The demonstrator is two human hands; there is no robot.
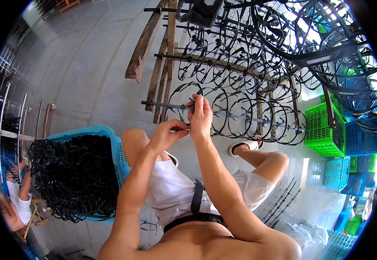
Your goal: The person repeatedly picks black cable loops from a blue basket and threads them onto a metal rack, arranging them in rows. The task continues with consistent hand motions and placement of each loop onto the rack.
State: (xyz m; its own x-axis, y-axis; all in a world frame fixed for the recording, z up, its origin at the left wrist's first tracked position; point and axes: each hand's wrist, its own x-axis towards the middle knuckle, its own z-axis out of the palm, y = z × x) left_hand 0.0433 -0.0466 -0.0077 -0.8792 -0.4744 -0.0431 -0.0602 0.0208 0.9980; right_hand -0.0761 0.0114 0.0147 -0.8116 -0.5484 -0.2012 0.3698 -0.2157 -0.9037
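Big wooden rack (162,52) far ahead is loaded with black rings on rods. The blue crate (110,134) near left is piled with more. Looks mid-threading: right hand (200,116) pinches a ring (184,104) at the rod (162,105), left hand (167,132) pinching just below. Next needs careful alignment onto the rod.

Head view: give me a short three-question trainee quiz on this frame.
1. True or false: both hands, the left hand and the right hand, meet at the thin horizontal metal rod strung with black wire rings.
2. What fills the light blue plastic basket at the person's left? A) black wire rings B) green bottles C) white cloth
3. What colour is the slatted plastic crate at the right, nearest the rack?

Key: 1 true; 2 A; 3 green.
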